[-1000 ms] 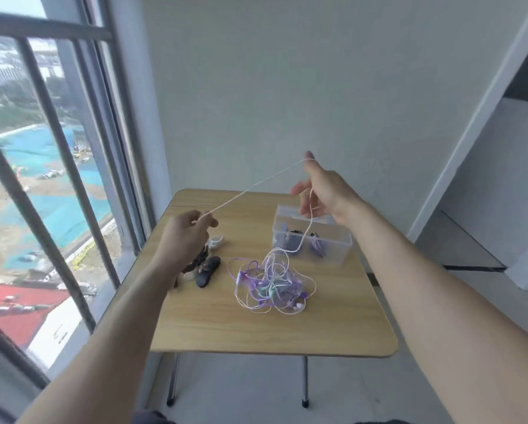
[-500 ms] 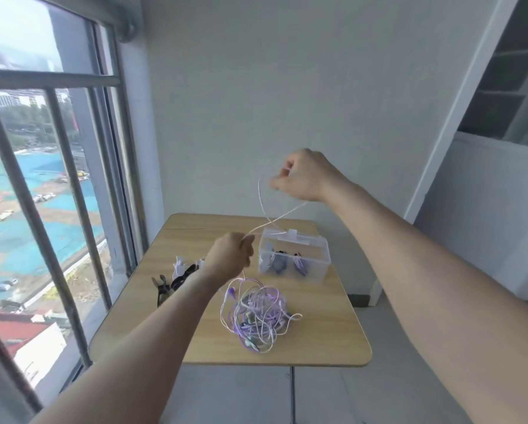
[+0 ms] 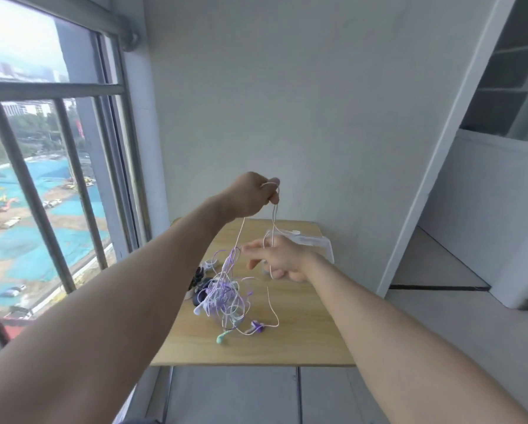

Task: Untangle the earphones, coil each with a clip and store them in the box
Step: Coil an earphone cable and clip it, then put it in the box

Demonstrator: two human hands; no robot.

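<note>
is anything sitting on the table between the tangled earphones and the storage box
No object rests there; only bare table lies between the tangle of earphones and the clear box. The right hand hovers in front of the box, hiding part of it. The left hand pinches a cable above.

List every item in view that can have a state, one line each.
left hand: raised, pinches white cord
white cord: hangs from the fingers
right hand: blurred, by the cord
earphone tangle: knotted, partly lifted
box: lid state unclear
clips: on table
</note>
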